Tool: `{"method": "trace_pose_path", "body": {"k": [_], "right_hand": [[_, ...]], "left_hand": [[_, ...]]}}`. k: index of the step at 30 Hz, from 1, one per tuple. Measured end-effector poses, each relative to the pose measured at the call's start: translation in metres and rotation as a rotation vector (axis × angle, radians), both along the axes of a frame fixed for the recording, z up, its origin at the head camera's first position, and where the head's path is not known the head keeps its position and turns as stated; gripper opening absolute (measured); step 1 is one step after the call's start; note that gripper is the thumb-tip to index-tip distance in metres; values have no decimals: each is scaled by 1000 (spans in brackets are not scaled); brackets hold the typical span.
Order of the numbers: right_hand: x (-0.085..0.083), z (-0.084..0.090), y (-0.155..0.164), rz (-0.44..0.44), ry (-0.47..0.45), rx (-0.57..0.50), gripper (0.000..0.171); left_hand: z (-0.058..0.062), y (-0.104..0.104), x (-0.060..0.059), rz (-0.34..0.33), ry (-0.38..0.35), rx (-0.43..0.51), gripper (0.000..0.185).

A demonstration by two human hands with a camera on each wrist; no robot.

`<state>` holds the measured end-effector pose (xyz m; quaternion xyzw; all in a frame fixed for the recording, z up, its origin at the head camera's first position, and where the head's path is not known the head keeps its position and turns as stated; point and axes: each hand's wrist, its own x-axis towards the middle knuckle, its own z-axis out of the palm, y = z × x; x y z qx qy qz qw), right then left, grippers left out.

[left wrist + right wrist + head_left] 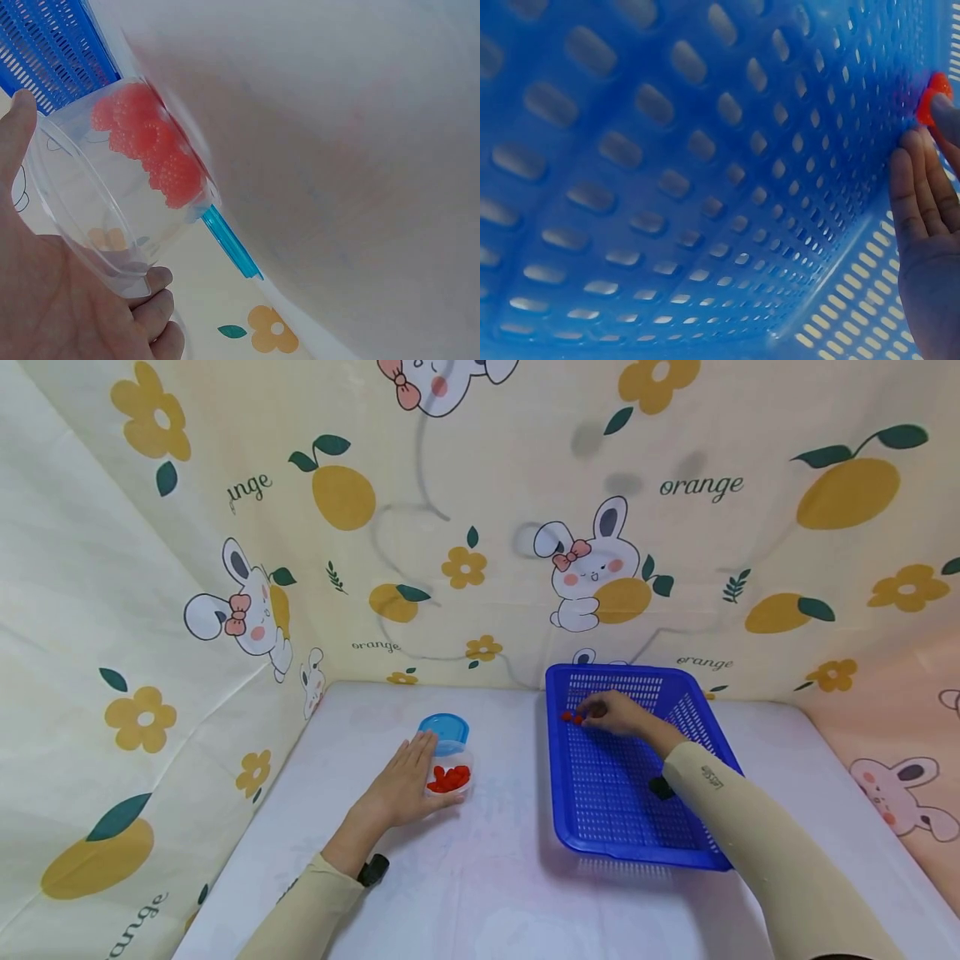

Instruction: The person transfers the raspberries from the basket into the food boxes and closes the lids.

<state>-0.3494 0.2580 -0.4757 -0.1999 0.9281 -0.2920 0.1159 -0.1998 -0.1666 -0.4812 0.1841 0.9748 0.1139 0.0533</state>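
The fingers (596, 706) of the right hand (618, 713) are seen from the head view pinched on small red berries (572, 718) at the far left of a blue perforated basket (678, 843), which stands on the white counter (480, 877); the right forearm is stretched across the basket. A small clear cup (450, 778) holding red berries is steadied by the left hand (401, 785), its fingers laid straight along the cup's side, and a blue lid (444, 731) lies just behind it. From the left wrist, the clear cup (112, 187) is shown gripped between thumb and curled fingers (154, 300), bumpy raspberry-like pieces (150, 146) heaped against its bottom. From the right wrist, the basket's slotted floor (667, 187) fills the view, and one red piece (934, 97) is pressed at the fingertips (922, 172).
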Motion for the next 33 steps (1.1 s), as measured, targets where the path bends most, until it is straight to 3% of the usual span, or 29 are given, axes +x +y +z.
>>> {"method": "trace_pose_path", "body": {"k": [13, 33], "right_hand": [[-1, -4, 0, -13, 23, 2, 23], [1, -3, -2, -43, -14, -12, 10]], "left_hand": [[0, 0, 0, 2, 1, 11, 118], [-3, 0, 0, 9, 6, 13, 118]]}}
